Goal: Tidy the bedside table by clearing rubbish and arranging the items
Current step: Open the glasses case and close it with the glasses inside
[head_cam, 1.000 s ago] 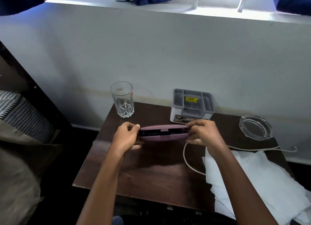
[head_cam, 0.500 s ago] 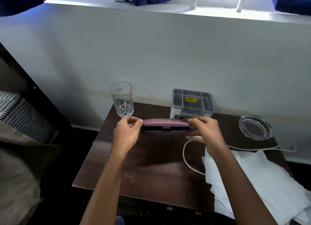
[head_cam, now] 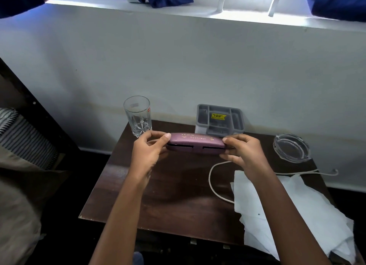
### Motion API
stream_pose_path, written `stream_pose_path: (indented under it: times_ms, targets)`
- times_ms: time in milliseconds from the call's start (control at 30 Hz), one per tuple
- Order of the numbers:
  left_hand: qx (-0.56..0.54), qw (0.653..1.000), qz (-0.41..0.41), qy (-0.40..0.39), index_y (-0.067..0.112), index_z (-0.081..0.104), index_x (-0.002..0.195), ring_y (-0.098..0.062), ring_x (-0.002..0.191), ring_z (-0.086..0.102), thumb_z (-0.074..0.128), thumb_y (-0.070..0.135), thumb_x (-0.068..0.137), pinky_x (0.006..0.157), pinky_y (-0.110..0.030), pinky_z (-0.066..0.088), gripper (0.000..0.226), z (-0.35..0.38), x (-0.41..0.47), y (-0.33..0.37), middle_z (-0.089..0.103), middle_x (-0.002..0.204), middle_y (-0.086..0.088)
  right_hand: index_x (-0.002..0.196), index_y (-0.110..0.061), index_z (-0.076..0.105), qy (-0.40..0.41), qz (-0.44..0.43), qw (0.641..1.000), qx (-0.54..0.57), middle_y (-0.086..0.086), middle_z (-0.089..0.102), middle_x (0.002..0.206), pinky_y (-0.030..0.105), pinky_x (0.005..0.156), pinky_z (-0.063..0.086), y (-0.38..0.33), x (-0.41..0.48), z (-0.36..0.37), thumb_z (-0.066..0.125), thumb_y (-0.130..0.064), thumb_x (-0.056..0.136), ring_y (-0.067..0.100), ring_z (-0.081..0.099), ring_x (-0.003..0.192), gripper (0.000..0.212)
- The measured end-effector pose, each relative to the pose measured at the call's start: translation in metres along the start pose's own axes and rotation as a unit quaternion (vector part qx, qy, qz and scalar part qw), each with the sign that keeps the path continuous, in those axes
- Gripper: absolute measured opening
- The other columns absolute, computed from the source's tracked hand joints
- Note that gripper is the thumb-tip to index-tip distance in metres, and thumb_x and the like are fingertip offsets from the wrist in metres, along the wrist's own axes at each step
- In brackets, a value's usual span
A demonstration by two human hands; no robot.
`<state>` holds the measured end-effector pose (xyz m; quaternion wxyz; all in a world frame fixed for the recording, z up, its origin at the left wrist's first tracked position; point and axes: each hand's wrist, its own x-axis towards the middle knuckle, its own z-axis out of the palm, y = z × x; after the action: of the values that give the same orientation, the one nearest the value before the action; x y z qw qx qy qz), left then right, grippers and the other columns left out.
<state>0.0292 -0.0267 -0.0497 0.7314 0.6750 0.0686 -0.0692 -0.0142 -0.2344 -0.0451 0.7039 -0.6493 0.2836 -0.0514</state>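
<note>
A purple glasses case [head_cam: 196, 142] with gold lettering is held level above the dark wooden bedside table [head_cam: 174, 201]. My left hand [head_cam: 148, 155] grips its left end and my right hand [head_cam: 243, 153] grips its right end. The lid is nearly closed, with only a thin dark slit along the front. An empty cut-glass tumbler [head_cam: 137, 116] stands at the back left of the table. A grey plastic organiser [head_cam: 219, 119] with a yellow price sticker sits at the back centre. A clear glass ashtray [head_cam: 291, 148] is at the back right.
White crumpled tissue paper [head_cam: 287, 211] covers the front right corner and hangs over the edge. A white cable [head_cam: 213, 179] loops across the table and runs off to the right. A bed with a striped pillow [head_cam: 25, 138] is on the left. The wall is right behind the table.
The case's lid has come down from wide open to nearly closed, and both hands have lifted it slightly toward the organiser.
</note>
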Motion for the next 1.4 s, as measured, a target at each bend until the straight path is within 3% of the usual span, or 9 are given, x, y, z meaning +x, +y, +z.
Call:
stream_pose_path:
  times_ms: [200,400,633,833,933,1033,1100,1267,1400]
  targets:
    - [-0.056,0.995,-0.077,0.008,0.011,0.059,0.084,-0.021,0.079,0.062,0.065,-0.006,0.081,0.064,-0.025,0.057,0.019,0.000,0.005,-0.006,0.062,0.083,-0.008,0.094,-0.004,0.060,-0.040,0.032,0.998,0.020,0.019,0.065,0.094,0.034,0.068,0.060,-0.004,0.003,-0.015,0.066,0.006,0.078,0.028,0.068,0.078,0.020]
    - [-0.063,0.995,-0.076,0.016,0.014,0.057,0.086,-0.016,0.076,0.063,0.064,-0.012,0.078,0.061,-0.022,0.056,0.028,0.013,0.000,-0.005,0.065,0.081,-0.006,0.090,-0.006,0.060,-0.039,0.049,0.998,0.013,0.018,0.066,0.090,0.040,0.077,0.057,-0.005,0.002,-0.024,0.064,0.012,0.077,0.029,0.068,0.078,0.022]
    - [-0.054,0.995,-0.077,0.022,0.012,0.056,0.081,-0.014,0.074,0.062,0.062,-0.016,0.078,0.057,-0.020,0.055,0.028,0.029,-0.005,-0.008,0.065,0.082,-0.007,0.084,-0.005,0.061,-0.005,0.046,0.999,-0.006,0.022,0.063,0.100,0.033,0.068,0.057,-0.006,-0.002,-0.033,0.062,0.016,0.076,0.028,0.066,0.081,0.022]
    - [-0.068,0.994,-0.089,0.012,0.006,0.060,0.113,-0.006,0.075,0.060,0.058,-0.007,0.085,0.058,-0.014,0.053,0.031,0.046,-0.005,-0.032,0.065,0.089,-0.001,0.092,0.001,0.059,0.024,0.030,0.999,-0.018,0.021,0.063,0.098,0.029,0.068,0.057,-0.005,0.000,-0.040,0.061,0.014,0.079,0.028,0.065,0.086,0.018]
    - [-0.059,0.994,-0.090,0.008,0.009,0.059,0.121,-0.005,0.081,0.057,0.053,-0.001,0.090,0.071,-0.021,0.052,0.033,0.066,-0.004,-0.042,0.064,0.099,-0.002,0.105,0.006,0.058,0.073,0.017,0.996,-0.040,0.021,0.061,0.104,0.035,0.075,0.055,0.004,0.006,-0.043,0.061,0.012,0.081,0.032,0.063,0.096,0.024]
    - [0.022,0.998,-0.062,0.007,0.010,0.057,0.127,-0.014,0.105,0.058,0.050,0.000,0.090,0.098,-0.037,0.047,0.039,0.076,0.000,-0.048,0.060,0.122,-0.003,0.109,0.006,0.059,0.098,0.012,0.993,-0.062,0.019,0.061,0.104,0.035,0.077,0.054,0.014,0.015,-0.047,0.061,0.008,0.083,0.029,0.063,0.095,0.026]
    - [0.083,0.996,-0.035,0.007,0.007,0.057,0.128,-0.018,0.117,0.055,0.049,-0.001,0.087,0.108,-0.038,0.040,0.042,0.076,0.004,-0.051,0.059,0.128,-0.007,0.109,0.007,0.059,0.101,0.006,0.992,-0.071,0.018,0.060,0.101,0.034,0.078,0.053,0.021,0.020,-0.049,0.061,0.008,0.083,0.028,0.062,0.093,0.026]
    - [0.189,0.982,-0.002,0.017,0.004,0.054,0.129,-0.023,0.120,0.055,0.049,-0.001,0.089,0.107,-0.033,0.038,0.041,0.075,0.012,-0.056,0.062,0.124,-0.012,0.107,0.004,0.063,0.100,-0.001,0.988,-0.116,0.013,0.063,0.093,0.035,0.079,0.055,0.035,0.031,-0.049,0.061,0.007,0.082,0.028,0.064,0.091,0.026]
    - [0.241,0.970,0.014,0.025,0.008,0.054,0.129,-0.021,0.118,0.055,0.048,0.001,0.090,0.095,-0.019,0.035,0.041,0.076,0.010,-0.059,0.064,0.123,-0.010,0.106,0.000,0.065,0.092,-0.011,0.983,-0.161,0.009,0.063,0.091,0.035,0.076,0.056,0.040,0.035,-0.047,0.058,0.003,0.083,0.024,0.063,0.086,0.025]
